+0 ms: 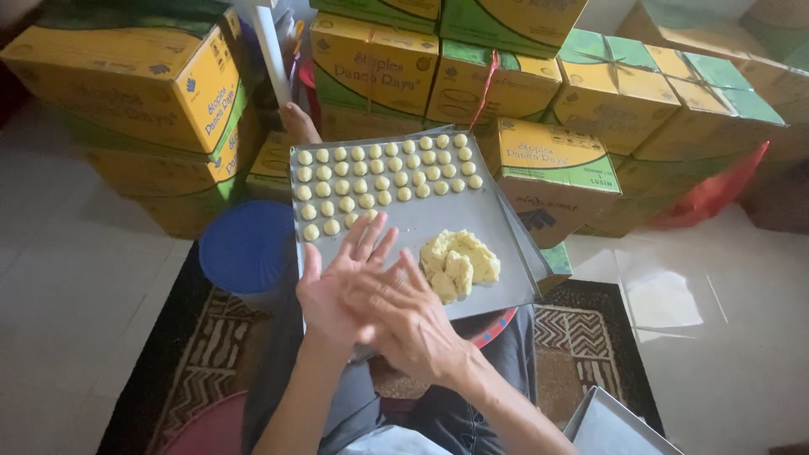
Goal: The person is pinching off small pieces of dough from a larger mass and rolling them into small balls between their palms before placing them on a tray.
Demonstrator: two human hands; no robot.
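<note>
The scene is a tiled floor (pixel 76 278) with a patterned dark rug (pixel 206 337), ringed by stacked yellow-and-green cardboard boxes (pixel 548 160). A grey metal baking tray (pixel 472 219) rests across the seated person's lap, its long axis running away from the person toward the boxes, turned slightly clockwise. At its far end sit rows of small round dough balls (pixel 379 173); at the near right lies a lump of yellow dough (pixel 459 263). A blue round lid (pixel 247 247) sits just left of the tray, and a second tray's corner (pixel 619 425) shows at the lower right.

The left hand (pixel 337 291) and right hand (pixel 404 316) meet palm to palm above the tray's near edge, fingers flat and outstretched; whether anything lies pressed between them I cannot tell.
</note>
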